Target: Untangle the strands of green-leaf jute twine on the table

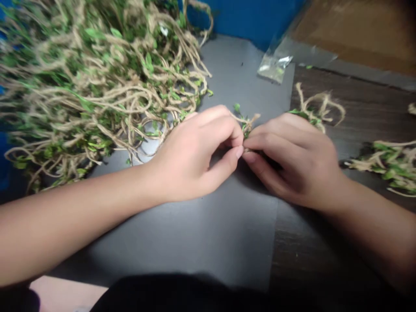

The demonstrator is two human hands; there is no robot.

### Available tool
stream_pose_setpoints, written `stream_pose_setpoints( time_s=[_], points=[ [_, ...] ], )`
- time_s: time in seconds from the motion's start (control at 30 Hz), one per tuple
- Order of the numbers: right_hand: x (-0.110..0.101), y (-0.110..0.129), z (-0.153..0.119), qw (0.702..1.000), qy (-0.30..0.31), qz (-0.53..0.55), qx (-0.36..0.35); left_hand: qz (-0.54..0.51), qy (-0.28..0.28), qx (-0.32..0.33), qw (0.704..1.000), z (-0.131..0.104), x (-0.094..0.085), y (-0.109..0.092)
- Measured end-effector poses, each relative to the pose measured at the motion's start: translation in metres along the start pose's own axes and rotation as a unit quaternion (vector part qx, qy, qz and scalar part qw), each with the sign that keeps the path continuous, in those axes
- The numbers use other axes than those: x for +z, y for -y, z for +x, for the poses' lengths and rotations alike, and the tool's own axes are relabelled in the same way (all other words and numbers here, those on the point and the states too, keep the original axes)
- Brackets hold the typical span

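My left hand point(198, 151) and my right hand point(292, 156) meet over a grey mat point(195, 234), thumbs and forefingers pinched close together. Between the fingertips runs a piece of jute twine with green leaves point(248, 124), its frayed end poking up behind them. Most of that twine is covered by my fingers. More twine with a loop point(321, 106) shows just beyond my right hand; whether it is the same piece I cannot tell. Behind my left hand rises a big tangled heap of leafy jute twine point(123, 86), partly blurred.
A small clear plastic packet point(274, 67) lies at the mat's far right corner. Past it is a brown cardboard box point(360, 32) with clear plastic along its edge. Another leafy twine bundle point(390, 167) rests on the dark wood table point(308, 255) at right. A blue surface point(237, 19) stands behind.
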State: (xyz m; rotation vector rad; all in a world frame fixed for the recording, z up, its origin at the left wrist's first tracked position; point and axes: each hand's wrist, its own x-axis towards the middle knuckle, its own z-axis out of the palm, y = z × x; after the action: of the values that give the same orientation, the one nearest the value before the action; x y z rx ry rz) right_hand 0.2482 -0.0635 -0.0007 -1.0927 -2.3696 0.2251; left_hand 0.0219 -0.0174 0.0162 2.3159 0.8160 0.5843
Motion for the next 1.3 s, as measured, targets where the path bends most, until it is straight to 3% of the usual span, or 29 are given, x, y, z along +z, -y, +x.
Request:
stream_pose_setpoints(
  time_s=[0.3, 0.43, 0.57, 0.77, 1.03, 1.3],
  points=[
    [0.004, 0.0, 0.001, 0.995, -0.06, -0.078, -0.025, 0.043, 0.023, -0.017, 0.999, -0.004, 0.004, 0.001],
    [-0.005, 0.003, 0.006, 0.992, -0.004, -0.119, -0.05, 0.042, 0.032, -0.023, 0.998, -0.005, 0.004, 0.002],
    [-0.011, 0.018, 0.007, 0.994, 0.039, -0.104, 0.005, 0.053, 0.045, -0.023, 0.997, -0.006, 0.003, 0.001],
    [-0.003, 0.04, -0.004, 0.992, 0.015, -0.07, 0.103, 0.096, 0.068, 0.023, 0.993, -0.01, 0.005, 0.0],
    [0.003, 0.044, -0.017, 0.986, -0.035, -0.149, 0.062, 0.144, 0.088, 0.037, 0.985, -0.013, 0.006, -0.004],
    [0.007, 0.049, -0.014, 0.991, -0.032, -0.121, 0.055, 0.155, 0.098, 0.054, 0.982, -0.014, 0.006, -0.004]
  ],
)
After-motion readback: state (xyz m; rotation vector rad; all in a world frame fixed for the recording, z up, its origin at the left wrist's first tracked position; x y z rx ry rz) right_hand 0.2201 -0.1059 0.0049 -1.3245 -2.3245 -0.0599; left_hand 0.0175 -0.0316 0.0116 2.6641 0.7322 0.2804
